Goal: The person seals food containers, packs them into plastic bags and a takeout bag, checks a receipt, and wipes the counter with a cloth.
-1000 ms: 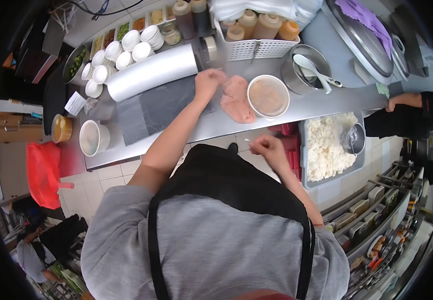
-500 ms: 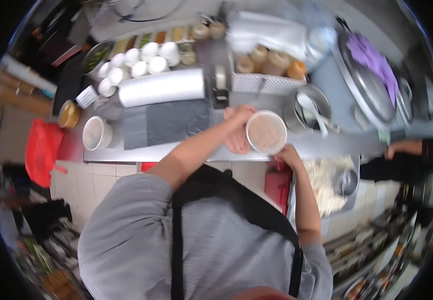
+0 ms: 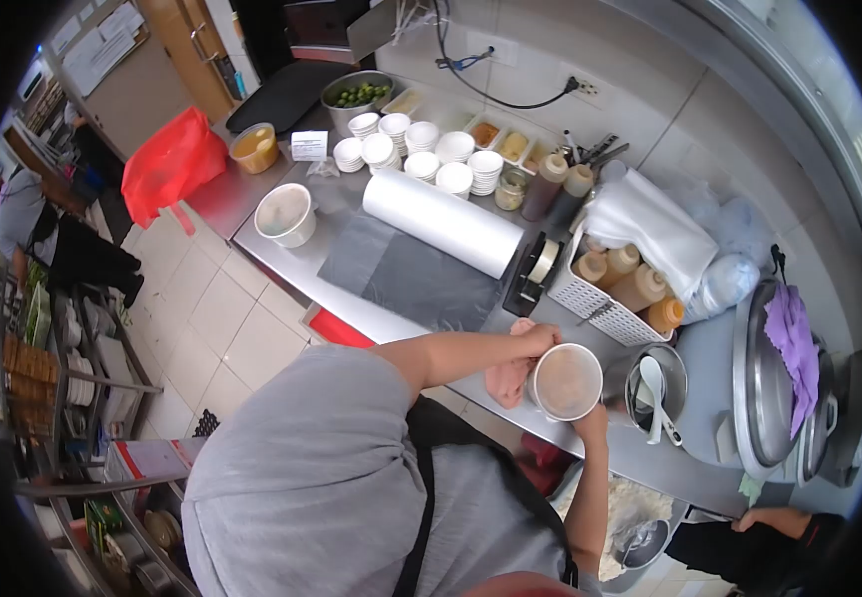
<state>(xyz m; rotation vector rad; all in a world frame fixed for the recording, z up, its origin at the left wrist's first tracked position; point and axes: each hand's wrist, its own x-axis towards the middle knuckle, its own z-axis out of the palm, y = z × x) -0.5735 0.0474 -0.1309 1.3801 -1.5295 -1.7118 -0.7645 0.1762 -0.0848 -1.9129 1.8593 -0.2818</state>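
We see a metal bowl [image 3: 349,110] of small green fruit at the back of the desk [image 3: 695,475], and near it an open-looking tub [image 3: 255,149] of something yellow-brown. A white tub [image 3: 297,235] stands at the front left, its pale contents unclear to us. The white basket [image 3: 598,311] carries squeeze bottles [image 3: 638,287], brown to orange; the metal pot [image 3: 683,370] beside it holds a white ladle [image 3: 653,383]. Below the desk's front edge, white rice [image 3: 618,517] surrounds a metal scoop bowl [image 3: 649,544].

The round tub [image 3: 565,382] is at the desk's front edge, between the pink cloth [image 3: 504,382] and the pot. It looks upright, white-rimmed, pale brown across the top; we cannot tell whether that is a lid.

The left hand [image 3: 541,341], fingers curled, is at the tub's far-left rim, over the cloth. The right hand [image 3: 591,425] meets its near-right side, fingers partly hidden. We cannot tell how firmly either grips.
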